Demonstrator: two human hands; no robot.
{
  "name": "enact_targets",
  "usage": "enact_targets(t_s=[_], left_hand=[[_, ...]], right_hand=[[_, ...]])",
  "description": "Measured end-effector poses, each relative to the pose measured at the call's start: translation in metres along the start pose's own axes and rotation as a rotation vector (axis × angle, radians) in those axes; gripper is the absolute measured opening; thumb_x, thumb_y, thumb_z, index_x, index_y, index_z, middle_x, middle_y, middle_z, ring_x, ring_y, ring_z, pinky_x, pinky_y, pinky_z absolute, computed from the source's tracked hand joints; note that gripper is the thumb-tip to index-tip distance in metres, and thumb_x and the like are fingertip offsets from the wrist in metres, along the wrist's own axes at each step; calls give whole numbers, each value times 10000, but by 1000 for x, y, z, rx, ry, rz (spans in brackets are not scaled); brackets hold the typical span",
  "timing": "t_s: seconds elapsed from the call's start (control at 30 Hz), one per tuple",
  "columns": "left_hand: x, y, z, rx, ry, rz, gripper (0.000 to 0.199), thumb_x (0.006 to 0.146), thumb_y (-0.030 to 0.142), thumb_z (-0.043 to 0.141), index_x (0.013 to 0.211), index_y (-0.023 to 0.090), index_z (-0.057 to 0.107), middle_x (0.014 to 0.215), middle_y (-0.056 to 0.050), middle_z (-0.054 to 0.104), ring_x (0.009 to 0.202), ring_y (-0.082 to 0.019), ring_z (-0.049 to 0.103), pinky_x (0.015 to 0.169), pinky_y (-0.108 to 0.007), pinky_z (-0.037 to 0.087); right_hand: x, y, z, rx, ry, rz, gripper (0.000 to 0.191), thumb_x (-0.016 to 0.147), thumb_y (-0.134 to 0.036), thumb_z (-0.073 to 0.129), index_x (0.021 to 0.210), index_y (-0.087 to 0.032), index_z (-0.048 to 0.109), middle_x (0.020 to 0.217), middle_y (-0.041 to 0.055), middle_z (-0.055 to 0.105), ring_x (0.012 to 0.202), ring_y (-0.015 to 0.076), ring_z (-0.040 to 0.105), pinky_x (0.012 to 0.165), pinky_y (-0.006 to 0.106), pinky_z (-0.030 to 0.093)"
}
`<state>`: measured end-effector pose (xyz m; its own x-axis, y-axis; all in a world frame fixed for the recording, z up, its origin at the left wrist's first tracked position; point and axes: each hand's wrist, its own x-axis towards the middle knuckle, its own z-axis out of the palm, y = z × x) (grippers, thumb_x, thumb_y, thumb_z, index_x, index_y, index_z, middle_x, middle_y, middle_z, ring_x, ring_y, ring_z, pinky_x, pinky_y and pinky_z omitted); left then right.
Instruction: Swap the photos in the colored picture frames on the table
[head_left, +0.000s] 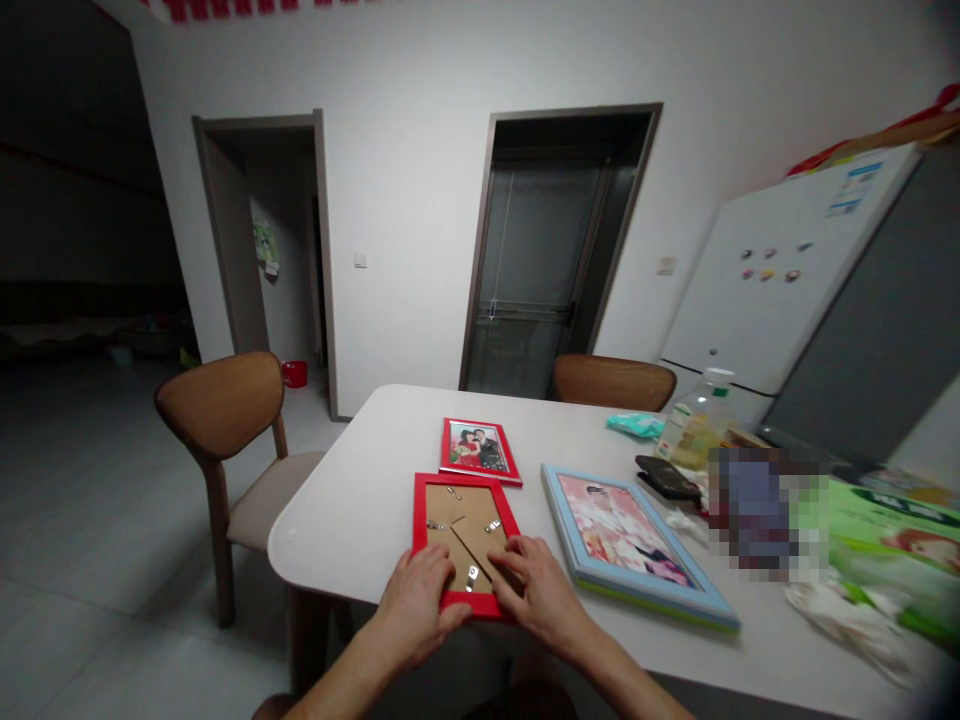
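A red picture frame [421,510] lies face down at the table's front edge, its brown backing board [469,515] and several metal clips showing. My left hand [420,600] rests on its lower left corner, fingers bent over the side and thumb on the bottom edge. On the lower right side sits my right hand [538,592], its fingers curved onto the frame and backing. Just behind, a second red frame [480,447] with a photo of two people lies face up. A light blue frame [637,540] with a pink photo lies to the right, on top of something green.
The white table [352,480] has a rounded left corner. At its right are a bottle [696,420], a black object [667,478], a teal wrapper [635,426], crumpled tissue and green packaging [892,530]. Wooden chairs stand left [225,400] and behind [613,380].
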<state>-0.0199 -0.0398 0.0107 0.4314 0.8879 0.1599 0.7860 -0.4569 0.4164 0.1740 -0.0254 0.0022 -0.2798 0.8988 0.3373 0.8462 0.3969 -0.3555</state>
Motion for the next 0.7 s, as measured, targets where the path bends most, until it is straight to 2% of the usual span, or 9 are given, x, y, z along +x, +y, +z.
enact_targets(t_s=[0.1, 0.23, 0.37, 0.43, 0.57, 0.7], left_hand=[[-2, -3, 0, -13, -8, 2, 479, 646, 388, 629, 1046, 154, 508, 1251, -117, 431, 1157, -256, 358, 975, -401, 246], [-1, -5, 1, -18, -4, 4, 477, 634, 381, 644, 1040, 170, 511, 1236, -95, 451, 1144, -238, 375, 972, -370, 262], [0, -7, 3, -23, 3, -5, 521, 635, 391, 642, 1084, 180, 482, 1220, -84, 465, 1133, -234, 384, 963, -353, 275], [-1, -7, 3, -30, 9, -14, 561, 635, 397, 642, 1115, 173, 459, 1221, -92, 461, 1129, -240, 387, 957, -351, 282], [-2, -7, 4, -51, 25, -21, 621, 634, 391, 646, 1156, 142, 421, 1205, -118, 468, 1119, -248, 396, 959, -353, 283], [-3, -10, 6, -74, 43, -5, 571, 631, 387, 652, 1121, 177, 446, 1182, -94, 485, 1090, -237, 426, 936, -345, 315]], right_hand=[[8, 3, -2, -27, -12, -10, 290, 779, -319, 394, 942, -214, 611, 909, 62, 538, 869, 185, 448, 760, 278, 339], [30, 9, 0, -122, -3, 61, 305, 793, -268, 361, 993, -190, 578, 923, 80, 523, 866, 186, 439, 759, 275, 325], [45, 12, 5, -172, -20, 83, 271, 779, -230, 369, 815, -141, 622, 866, 107, 520, 844, 209, 429, 765, 299, 315], [46, 13, 6, -171, -24, 76, 274, 776, -211, 365, 738, -131, 625, 848, 109, 521, 839, 207, 428, 777, 298, 311], [41, 13, 6, -163, -20, 45, 291, 786, -200, 343, 747, -139, 624, 878, 93, 518, 850, 187, 432, 786, 275, 312], [39, 12, 6, -158, 0, 45, 293, 779, -183, 342, 736, -128, 626, 881, 100, 527, 872, 189, 437, 804, 282, 312]])
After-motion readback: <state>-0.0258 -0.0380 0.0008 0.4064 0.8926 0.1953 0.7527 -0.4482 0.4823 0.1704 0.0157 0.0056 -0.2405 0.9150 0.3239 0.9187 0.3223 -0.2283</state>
